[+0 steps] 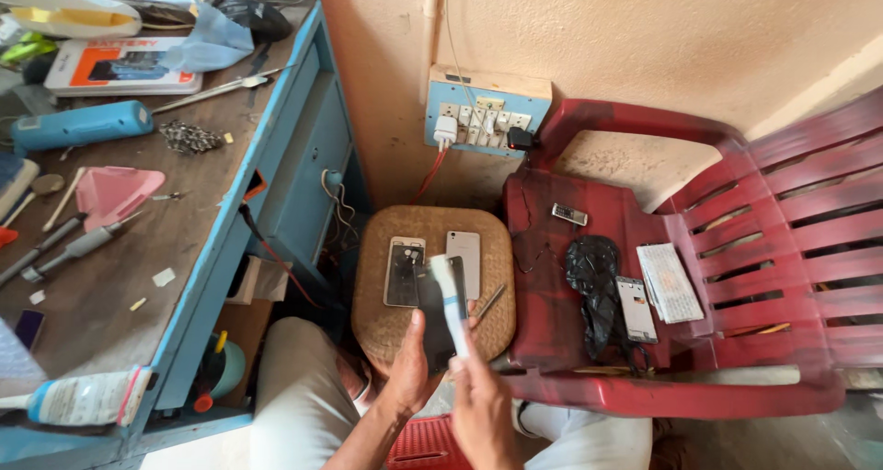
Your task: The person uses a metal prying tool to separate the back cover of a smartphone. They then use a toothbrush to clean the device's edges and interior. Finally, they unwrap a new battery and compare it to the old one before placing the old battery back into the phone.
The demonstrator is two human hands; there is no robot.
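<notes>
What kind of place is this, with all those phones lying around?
Probably a small phone repair workshop. Opened phones lie on a woven stool, a workbench holds screwdrivers and tweezers, and both hands, left hand and right hand, hold a dark phone part.

Phone repair workshop (cluttered workbench (110, 277)), opened phones (403, 272)

A rough peach plastered wall (644, 28) stood behind a dark red slatted plastic chair (782, 222). A blue wooden workbench with a worn brown top (120, 277) filled the left, beside a round woven wicker stool (432, 226). Daylight was soft.
</notes>
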